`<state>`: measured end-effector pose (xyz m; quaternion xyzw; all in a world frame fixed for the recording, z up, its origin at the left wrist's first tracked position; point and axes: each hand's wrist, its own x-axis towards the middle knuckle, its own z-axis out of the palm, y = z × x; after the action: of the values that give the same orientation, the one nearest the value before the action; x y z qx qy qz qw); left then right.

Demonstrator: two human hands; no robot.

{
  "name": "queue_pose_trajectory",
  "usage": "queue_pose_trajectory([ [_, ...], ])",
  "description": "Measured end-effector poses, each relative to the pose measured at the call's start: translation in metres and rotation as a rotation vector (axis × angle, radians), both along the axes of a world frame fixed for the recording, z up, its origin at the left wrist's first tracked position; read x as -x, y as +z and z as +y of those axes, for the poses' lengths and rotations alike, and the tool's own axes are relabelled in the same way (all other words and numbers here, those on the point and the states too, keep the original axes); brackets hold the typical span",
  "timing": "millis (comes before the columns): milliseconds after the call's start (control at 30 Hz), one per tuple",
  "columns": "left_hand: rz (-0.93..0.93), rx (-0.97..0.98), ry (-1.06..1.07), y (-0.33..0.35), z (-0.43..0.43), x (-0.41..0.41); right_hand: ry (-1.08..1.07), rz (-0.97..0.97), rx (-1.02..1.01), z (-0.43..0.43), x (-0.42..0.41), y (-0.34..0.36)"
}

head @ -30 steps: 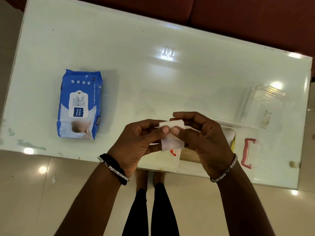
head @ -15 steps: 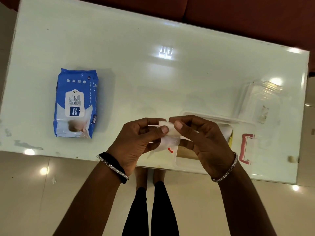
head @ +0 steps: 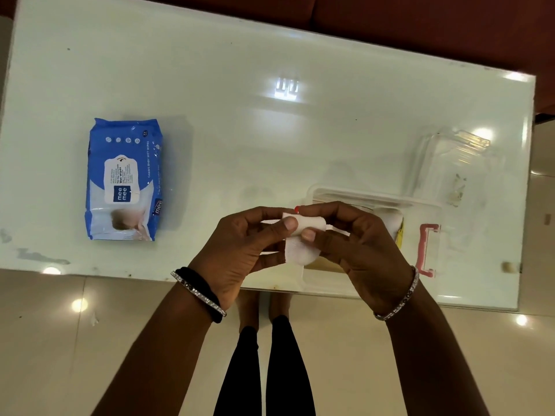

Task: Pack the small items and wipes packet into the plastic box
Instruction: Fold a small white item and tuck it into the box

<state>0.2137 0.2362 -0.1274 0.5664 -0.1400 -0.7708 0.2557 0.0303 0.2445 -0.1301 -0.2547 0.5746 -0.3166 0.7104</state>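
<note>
Clear plastic box [head: 426, 205] sits at the near right of the white worktop [head: 270, 130], partly behind the hands. Inside it: something white, a yellow edge, a tan flat piece; can't tell more. Clear lid [head: 450, 163] lies just beyond it, far right.

Left hand [head: 237, 250] and right hand [head: 357, 244] meet above the near edge, each grip pinched closed on a small white gauze roll [head: 306, 232], loose end hanging down.

Wipes packet [head: 124, 180] lies flat at left, well apart, long axis running near to far.
</note>
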Motion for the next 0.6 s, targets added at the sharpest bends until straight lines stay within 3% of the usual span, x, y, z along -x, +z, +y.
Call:
queue_pose_trajectory([
  [200,0.024,0.082,-0.035,-0.002,0.003,0.001,-0.087,-0.016,-0.104,0.005,0.002,0.003],
  [433,0.024,-0.037,-0.016,0.0,0.007,0.016,-0.119,-0.036,0.009,0.016,0.016,0.004],
  [600,0.024,-0.002,-0.072,-0.001,0.011,0.023,-0.1,-0.082,-0.005,0.027,0.025,0.006],
])
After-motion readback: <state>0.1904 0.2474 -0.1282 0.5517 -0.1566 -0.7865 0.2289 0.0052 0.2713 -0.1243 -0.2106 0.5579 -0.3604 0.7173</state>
